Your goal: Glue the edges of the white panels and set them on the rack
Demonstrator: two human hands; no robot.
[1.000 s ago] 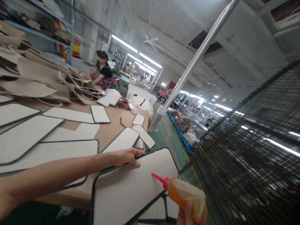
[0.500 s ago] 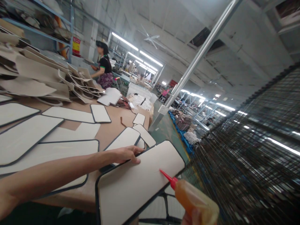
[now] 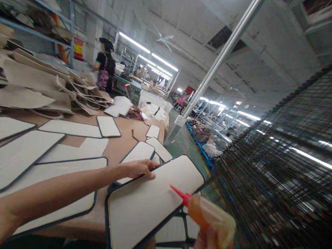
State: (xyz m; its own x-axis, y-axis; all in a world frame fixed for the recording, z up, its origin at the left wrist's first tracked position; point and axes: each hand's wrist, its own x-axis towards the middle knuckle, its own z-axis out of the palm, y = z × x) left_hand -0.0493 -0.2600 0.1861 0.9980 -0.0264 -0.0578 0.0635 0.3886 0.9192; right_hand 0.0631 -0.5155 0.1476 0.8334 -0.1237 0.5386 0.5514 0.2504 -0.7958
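My left hand [image 3: 142, 168] grips the upper edge of a white panel with dark edging [image 3: 145, 207], thumb on its face and fingers behind. The panel is tilted, its lower end cut off by the frame. At the bottom right, my right hand [image 3: 207, 238] is wrapped around a glue bottle [image 3: 207, 216] of amber liquid, only its fingers showing. The bottle's red nozzle [image 3: 178, 194] points left over the middle of the panel; whether its tip touches the surface I cannot tell. Below the panel, more dark-edged white pieces [image 3: 172, 230] show.
Several dark-edged white panels [image 3: 70, 176] lie on the brown table [image 3: 121, 138]. Beige cut pieces [image 3: 28, 76] are heaped at the back left. A metal post [image 3: 207, 76] rises beyond the table, a dark wire rack [image 3: 275, 166] stands right, and a co-worker [image 3: 105, 65] stands behind.
The glue bottle in my right hand has moved left and slightly up over the panel. My left hand keeps its grip on the panel. The co-worker has turned away.
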